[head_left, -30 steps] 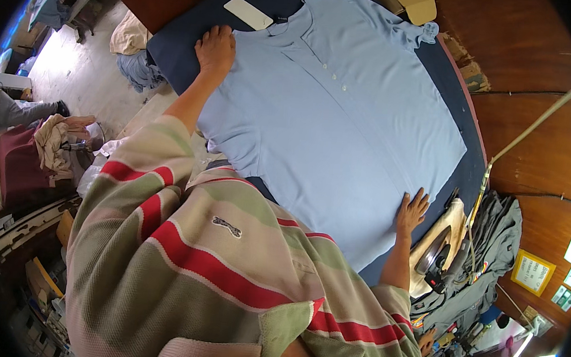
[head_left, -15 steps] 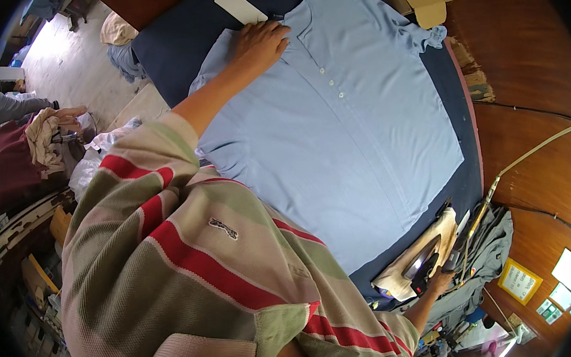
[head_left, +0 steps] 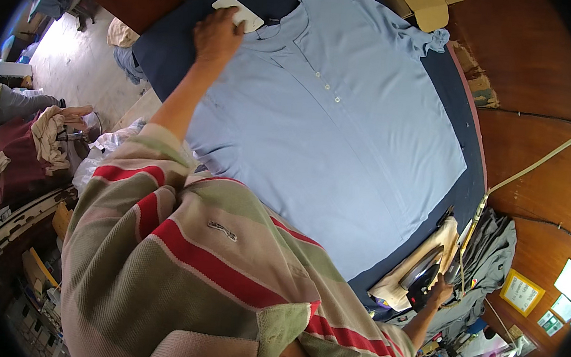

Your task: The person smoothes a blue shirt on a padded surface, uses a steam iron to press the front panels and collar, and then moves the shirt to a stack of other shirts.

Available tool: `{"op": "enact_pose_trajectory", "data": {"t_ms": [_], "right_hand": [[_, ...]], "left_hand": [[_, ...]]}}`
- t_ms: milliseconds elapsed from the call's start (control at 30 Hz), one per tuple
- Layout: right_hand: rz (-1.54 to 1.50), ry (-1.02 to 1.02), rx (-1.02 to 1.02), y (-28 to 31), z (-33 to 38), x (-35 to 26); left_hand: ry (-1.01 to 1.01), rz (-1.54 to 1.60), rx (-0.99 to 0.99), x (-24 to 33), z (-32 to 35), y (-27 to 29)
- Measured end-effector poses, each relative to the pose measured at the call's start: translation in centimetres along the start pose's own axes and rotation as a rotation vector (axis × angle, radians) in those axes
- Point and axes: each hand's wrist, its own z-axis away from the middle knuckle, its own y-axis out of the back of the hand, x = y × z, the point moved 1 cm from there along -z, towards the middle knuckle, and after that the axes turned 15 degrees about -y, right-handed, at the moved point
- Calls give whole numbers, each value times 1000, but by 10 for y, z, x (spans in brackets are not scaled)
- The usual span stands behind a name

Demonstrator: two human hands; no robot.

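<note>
Shirt (head_left: pixel 343 123) lies flat on the counter (head_left: pixel 168 48), while left hand (head_left: pixel 216 35) has moved up, fingers together on a white card (head_left: pixel 235 10), and right hand (head_left: pixel 439 289) now clamps the iron (head_left: pixel 422 280).

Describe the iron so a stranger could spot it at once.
Start at the dark blue padded table with the light blue shirt spread flat on it. At its near right corner, on a cream cloth, sits the iron under the right hand. It is the only dark, hard, wedge-shaped thing among soft fabrics.
</note>
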Motion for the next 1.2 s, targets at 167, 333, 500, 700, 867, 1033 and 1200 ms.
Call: {"op": "enact_pose_trajectory", "data": {"t_ms": [167, 333, 500, 700, 867, 1033, 1200], "right_hand": [[2, 276, 226, 3, 68, -52], [-372, 224, -87, 3, 155, -151], [-467, 536, -456, -30, 205, -255], [-330, 844, -520, -74, 264, -385], [-116, 1082, -452, -110, 290, -469], [51, 1270, -470, -140, 326, -525], [220, 1460, -536, -167, 344, -567]], "left_hand": [[125, 82, -59, -41, 39, 12], [-120, 55, 40, -22, 34, 10], [-397, 320, -81, 14, 31, 1], [-366, 263, -144, 50, 28, -15], [-324, 348, -97, 58, 24, -20], [-364, 542, -68, 70, 21, -7], [-582, 847, -183, 137, 50, 10]]}}
